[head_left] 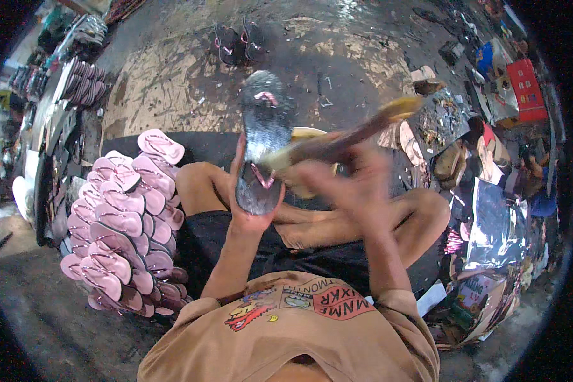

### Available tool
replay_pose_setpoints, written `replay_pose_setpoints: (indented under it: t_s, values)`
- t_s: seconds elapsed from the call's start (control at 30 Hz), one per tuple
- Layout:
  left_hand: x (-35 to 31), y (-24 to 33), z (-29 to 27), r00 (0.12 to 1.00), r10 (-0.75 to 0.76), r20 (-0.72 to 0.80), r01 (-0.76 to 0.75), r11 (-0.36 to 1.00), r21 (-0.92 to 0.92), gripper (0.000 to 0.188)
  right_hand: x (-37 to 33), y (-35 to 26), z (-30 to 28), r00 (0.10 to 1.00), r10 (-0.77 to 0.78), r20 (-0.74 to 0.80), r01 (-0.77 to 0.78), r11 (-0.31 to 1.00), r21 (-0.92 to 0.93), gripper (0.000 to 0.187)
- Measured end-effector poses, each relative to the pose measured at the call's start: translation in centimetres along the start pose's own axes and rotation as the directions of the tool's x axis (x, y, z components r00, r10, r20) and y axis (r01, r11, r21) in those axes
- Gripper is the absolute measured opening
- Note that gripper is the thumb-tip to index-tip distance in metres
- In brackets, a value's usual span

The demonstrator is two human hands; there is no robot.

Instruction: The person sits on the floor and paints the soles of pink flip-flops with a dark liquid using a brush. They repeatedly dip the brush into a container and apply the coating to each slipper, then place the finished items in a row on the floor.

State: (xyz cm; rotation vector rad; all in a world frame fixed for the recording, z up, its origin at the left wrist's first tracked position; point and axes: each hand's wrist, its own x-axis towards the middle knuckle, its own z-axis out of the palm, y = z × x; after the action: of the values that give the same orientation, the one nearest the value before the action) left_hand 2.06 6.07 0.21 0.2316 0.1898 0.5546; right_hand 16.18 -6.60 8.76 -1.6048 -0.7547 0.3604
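In my left hand [256,219] lies a black shoe sole [261,130], dark glossy face up, its long axis pointing away from me. Fingers wrap its near end from below. Pink strap ends stick up from the sole near its far end and nearer the heel. My right hand [360,181], smeared by motion, is closed round a long brown brush-like tool [356,135]. The tool's pale end meets the sole near the closer strap ends; its yellowish end points up to the right. Blur hides its exact kind. Behind it a yellow-rimmed round container [307,132] partly shows.
A heap of pink sandals [118,223] lies by my left knee. Two dark sandals [254,43] stand on the worn floor ahead. To the right are scraps, a red box [526,90], a clear plastic bag [496,223] and a carton [477,296]. More sandals are stacked far left.
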Motion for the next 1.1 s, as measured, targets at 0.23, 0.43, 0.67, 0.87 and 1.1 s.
replay_pose_setpoints:
  t_s: [0.23, 0.43, 0.67, 0.87, 1.1]
  values:
    - [0.1, 0.3, 0.6, 0.987, -0.158, -0.028, 0.160, 0.979, 0.129, 0.038, -3.6, 1.3, 2.8, 0.890, -0.432, 0.146, 0.452, 0.879, -0.154, 0.036]
    - [1.5, 0.1, 2.3, 0.986, -0.079, -0.144, 0.087, 0.995, 0.052, 0.042, -4.3, 1.2, 2.4, 0.909, -0.411, 0.070, 0.417, 0.890, -0.186, 0.033]
    - [2.1, 0.1, 1.8, 0.982, -0.165, -0.087, 0.158, 0.983, -0.090, 0.039, -4.3, 1.4, 1.9, 0.929, -0.370, -0.022, 0.364, 0.922, -0.134, 0.030]
    - [0.0, -1.8, 2.5, 0.986, 0.003, -0.170, 0.037, 0.973, 0.230, 0.049, 1.1, 3.1, -1.0, 0.923, -0.314, -0.221, 0.260, 0.935, -0.241, 0.007]
    - [3.2, -0.6, 0.6, 1.000, -0.013, -0.008, 0.014, 0.986, 0.165, 0.048, -5.8, -2.7, 0.6, 0.863, -0.279, 0.420, 0.404, 0.882, -0.244, 0.037]
